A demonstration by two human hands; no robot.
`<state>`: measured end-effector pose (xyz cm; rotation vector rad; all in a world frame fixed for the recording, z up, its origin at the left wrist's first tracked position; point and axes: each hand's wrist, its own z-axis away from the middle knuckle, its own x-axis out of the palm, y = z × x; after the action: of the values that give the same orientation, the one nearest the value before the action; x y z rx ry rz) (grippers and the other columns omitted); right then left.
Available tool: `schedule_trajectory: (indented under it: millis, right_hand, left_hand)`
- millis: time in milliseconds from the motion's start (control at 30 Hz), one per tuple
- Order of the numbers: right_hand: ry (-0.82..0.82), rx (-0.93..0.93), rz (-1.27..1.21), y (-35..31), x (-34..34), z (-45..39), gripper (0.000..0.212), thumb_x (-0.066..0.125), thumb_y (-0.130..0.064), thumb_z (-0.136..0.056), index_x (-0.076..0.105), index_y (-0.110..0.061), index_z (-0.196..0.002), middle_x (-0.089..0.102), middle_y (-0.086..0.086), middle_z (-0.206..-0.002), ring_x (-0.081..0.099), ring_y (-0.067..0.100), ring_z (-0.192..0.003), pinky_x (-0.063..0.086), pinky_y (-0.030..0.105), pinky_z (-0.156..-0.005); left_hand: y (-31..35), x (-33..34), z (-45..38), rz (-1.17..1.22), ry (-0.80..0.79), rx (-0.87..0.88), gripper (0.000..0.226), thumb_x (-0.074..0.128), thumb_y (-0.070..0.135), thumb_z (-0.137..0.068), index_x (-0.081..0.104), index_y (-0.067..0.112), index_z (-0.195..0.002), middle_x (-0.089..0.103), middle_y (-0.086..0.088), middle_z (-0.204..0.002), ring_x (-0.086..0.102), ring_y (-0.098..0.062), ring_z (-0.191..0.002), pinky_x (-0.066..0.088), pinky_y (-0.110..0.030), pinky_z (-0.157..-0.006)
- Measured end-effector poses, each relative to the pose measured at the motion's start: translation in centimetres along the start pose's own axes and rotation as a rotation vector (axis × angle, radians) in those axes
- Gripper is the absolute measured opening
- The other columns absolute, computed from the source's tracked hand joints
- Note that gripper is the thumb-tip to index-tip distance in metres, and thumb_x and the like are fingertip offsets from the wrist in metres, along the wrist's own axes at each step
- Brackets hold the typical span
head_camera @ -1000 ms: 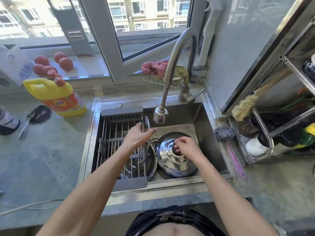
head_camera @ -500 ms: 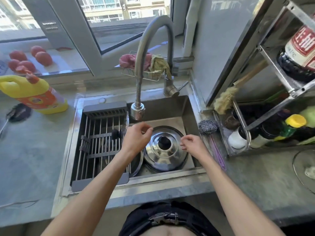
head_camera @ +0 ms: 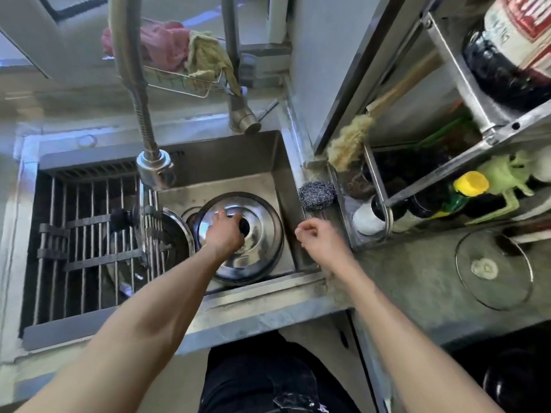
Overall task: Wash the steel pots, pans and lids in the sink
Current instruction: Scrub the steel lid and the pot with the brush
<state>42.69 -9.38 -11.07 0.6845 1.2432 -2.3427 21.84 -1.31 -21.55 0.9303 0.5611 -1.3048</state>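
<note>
Here, a person is standing at a steel sink (head_camera: 277, 162) in the centre of the frame, both bare arms reaching in from the bottom edge. The left hand (head_camera: 224, 232) is resting on a large domed steel lid (head_camera: 262, 234) lying in the sink's right basin, w/ fingers (head_camera: 219, 216) curling round the black knob (head_camera: 244, 226) at the lid's top. The right hand (head_camera: 320, 238) is hovering just right of the lid, over the sink's right rim, fingers loosely curled & grasping nothing. A second steel lid (head_camera: 176, 234) is sitting left of centre, partly under a black drying rack (head_camera: 89, 234) covering the sink's left side. The faucet head (head_camera: 155, 169) is hanging above, centre-left. A steel-wool scrubber (head_camera: 317, 195) is lying on the counter (head_camera: 417, 278) near the right hand, toward centre-right.
</note>
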Motion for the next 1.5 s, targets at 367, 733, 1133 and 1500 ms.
schedule_trajectory:
  millis: [367, 733, 1133, 1500]
  right_hand:
    - [0.404, -0.198, 0.391, 1.8, 0.2, 0.7, 0.030, 0.060, -0.011, -0.093, 0.057, -0.002, -0.121, 0.059, 0.011, -0.115, 0.058, 0.026, -0.101, 0.052, 0.037, -0.084]
    - [0.324, -0.047, 0.311, 0.2, -1.1, -1.7, 0.022, 0.060, -0.021, -0.095, 0.064, -0.001, -0.103, 0.062, 0.018, -0.109, 0.059, 0.035, -0.101, 0.047, 0.038, -0.076]
    - [0.365, -0.134, -0.339, 0.9, -2.0, 2.3, 0.007, 0.065, -0.013, -0.091, 0.070, -0.018, -0.091, 0.067, 0.001, -0.079, 0.065, 0.022, -0.074, 0.055, 0.038, -0.073]
    - [0.382, -0.170, -0.455, 2.1, -1.7, 4.3, 0.023, 0.063, -0.001, -0.087, 0.053, -0.019, -0.097, 0.064, 0.000, -0.091, 0.061, 0.008, -0.066, 0.046, 0.022, -0.061]
  left_hand:
    - [0.5, -2.5, 0.7, 0.318, 0.237, 0.059, 0.014, 0.066, 0.009, -0.081, 0.065, 0.009, -0.095, 0.051, -0.012, -0.099, 0.055, -0.034, -0.096, 0.038, -0.030, -0.074]
    - [0.2, -8.8, 4.3, 0.670, 0.423, 0.055, 0.014, 0.060, 0.013, -0.096, 0.068, 0.013, -0.107, 0.065, -0.004, -0.097, 0.059, -0.024, -0.091, 0.038, -0.025, -0.075]
    - [2.4, -11.3, 7.1, 0.359, 0.370, 0.204, 0.026, 0.072, 0.014, -0.085, 0.069, 0.017, -0.111, 0.053, -0.002, -0.091, 0.051, -0.020, -0.093, 0.032, -0.023, -0.078]
    - [6.0, -11.1, 11.3, 0.241, 0.313, 0.388, 0.038, 0.071, 0.030, -0.070, 0.072, 0.019, -0.107, 0.067, -0.004, -0.107, 0.060, -0.025, -0.101, 0.046, -0.032, -0.086]
